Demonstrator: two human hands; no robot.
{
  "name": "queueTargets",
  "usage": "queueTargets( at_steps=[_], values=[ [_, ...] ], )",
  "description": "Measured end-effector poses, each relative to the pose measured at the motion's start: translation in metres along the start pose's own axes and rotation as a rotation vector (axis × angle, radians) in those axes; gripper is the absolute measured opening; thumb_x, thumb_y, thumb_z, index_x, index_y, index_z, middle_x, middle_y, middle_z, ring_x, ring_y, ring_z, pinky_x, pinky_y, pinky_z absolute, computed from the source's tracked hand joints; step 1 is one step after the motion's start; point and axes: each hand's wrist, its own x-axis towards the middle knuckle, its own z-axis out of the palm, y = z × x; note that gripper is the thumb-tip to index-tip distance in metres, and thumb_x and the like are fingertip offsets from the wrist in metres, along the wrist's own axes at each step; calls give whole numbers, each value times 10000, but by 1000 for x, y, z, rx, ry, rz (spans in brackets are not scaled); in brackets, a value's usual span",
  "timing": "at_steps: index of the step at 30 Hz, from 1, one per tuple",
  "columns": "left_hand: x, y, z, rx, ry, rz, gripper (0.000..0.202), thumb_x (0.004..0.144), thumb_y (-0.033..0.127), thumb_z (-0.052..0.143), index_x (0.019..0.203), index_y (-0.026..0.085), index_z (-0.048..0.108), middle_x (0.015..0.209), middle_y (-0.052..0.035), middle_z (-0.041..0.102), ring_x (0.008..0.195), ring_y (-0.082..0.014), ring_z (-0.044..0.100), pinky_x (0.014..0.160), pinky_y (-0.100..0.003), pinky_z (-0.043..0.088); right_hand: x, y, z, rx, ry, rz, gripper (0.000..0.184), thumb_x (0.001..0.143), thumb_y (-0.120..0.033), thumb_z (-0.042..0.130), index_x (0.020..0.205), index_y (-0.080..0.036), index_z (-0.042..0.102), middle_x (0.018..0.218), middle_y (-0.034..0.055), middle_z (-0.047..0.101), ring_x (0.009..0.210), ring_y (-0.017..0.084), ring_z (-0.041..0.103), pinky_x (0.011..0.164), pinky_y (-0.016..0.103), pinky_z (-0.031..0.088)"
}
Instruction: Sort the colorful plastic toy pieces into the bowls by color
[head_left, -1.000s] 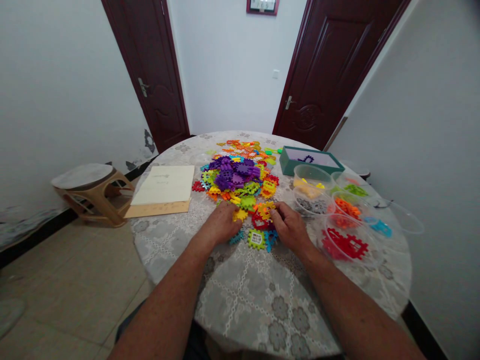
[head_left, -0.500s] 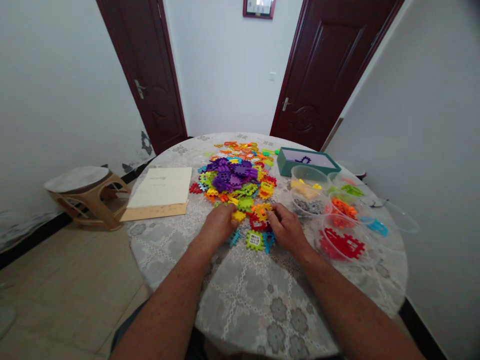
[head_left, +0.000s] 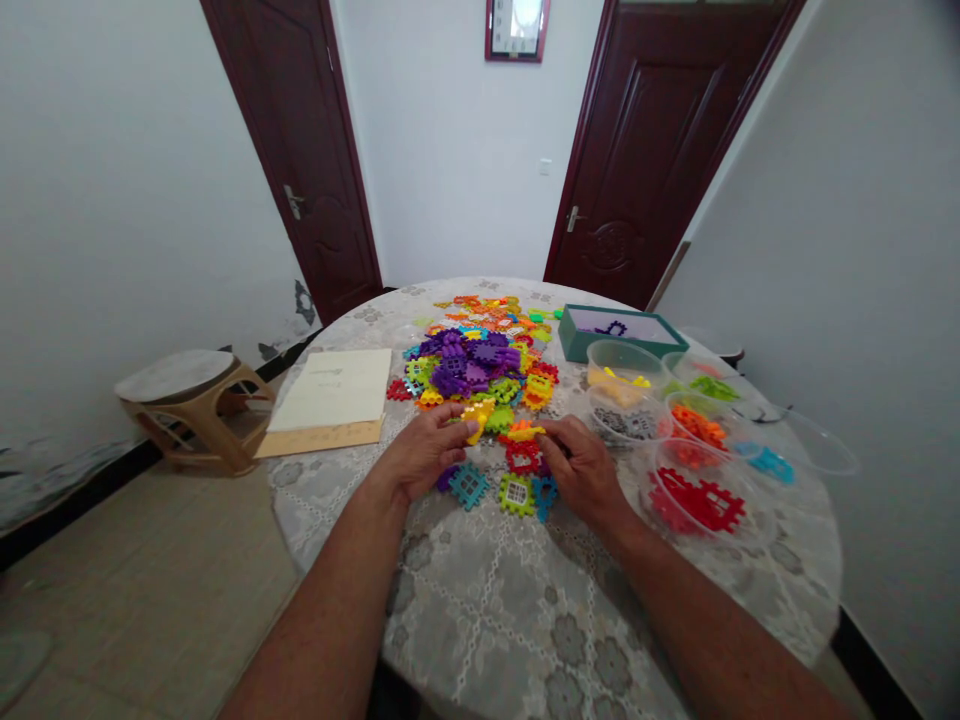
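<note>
My left hand pinches a yellow building piece with notched edges, lifted at the near side of the pile. Across from it, my right hand grips a second, yellow-orange piece, tilted nearly edge-on. Beneath that piece lies a red piece. Closer to me are a lime green window piece and a blue piece. A teal window piece rests by my left fingers. Beyond both hands rises a mixed pile of notched pieces, with purple ones on top.
Clear tubs stand at the right, holding red pieces, orange pieces and grey pieces. Behind them is a green box. A cream sheet lies at the left. A stool stands beside the round table.
My left hand has raised and turned its yellow piece, with the fingers more extended. The right hand's piece has tipped to nearly edge-on. The camera view has tilted up slightly.
</note>
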Motion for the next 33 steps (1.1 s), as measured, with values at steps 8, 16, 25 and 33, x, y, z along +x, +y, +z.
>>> queueTargets(
  at_steps=[8,16,25,33],
  values=[
    [-8,-7,9,-356,-82,-81,449,734,333,932,1072,187,674,1021,-49,736,830,-142,703,689,-227,561,-10,-10,13,101,-111,-34,277,1028,-250,555,1222,-242,753,1043,66,804,871,211,743,819,335,557],
    [-5,-24,42,475,91,293,422,862,467,750,1190,206,699,1101,-60,758,946,-221,713,866,-356,569,-11,-13,25,567,-180,334,261,872,-230,612,1127,-244,667,998,28,715,860,205,692,711,324,598],
    [-8,-28,44,750,137,528,361,925,451,610,1182,221,717,1129,-77,748,929,-227,719,879,-370,567,3,-10,33,992,-196,610,317,788,-363,740,1011,-225,561,929,4,691,760,187,704,605,311,620],
    [-15,-24,44,786,247,539,316,972,302,518,1169,229,754,1127,-72,767,1026,-240,707,975,-362,536,0,-11,31,1095,-137,723,429,725,-297,770,1099,-227,571,886,-3,717,625,157,708,547,271,591]
  ],
)
